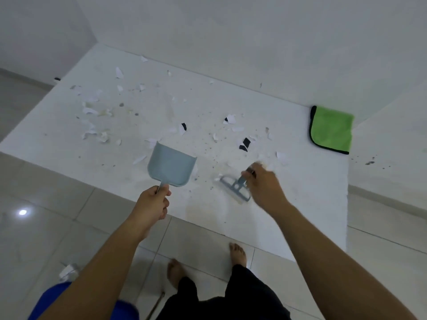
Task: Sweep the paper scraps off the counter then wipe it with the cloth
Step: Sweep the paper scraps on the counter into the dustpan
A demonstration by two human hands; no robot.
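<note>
Sweeping step in hand, wiping not yet begun. My left hand grips the handle of the dustpan, the pan lying low on the counter with its mouth pointing away from me. My right hand clasps the handle of the small brush, whose head sits on the counter just left of that hand (the hand is blurred, so finger detail is poor). Paper scraps lie scattered beyond both hands, thickest beyond the left. The green cloth rests folded well beyond and to the right of the right hand, untouched. Next move, as I judge: draw scraps toward the pan mouth. Both forearms reach forward, wrists bent down.
</note>
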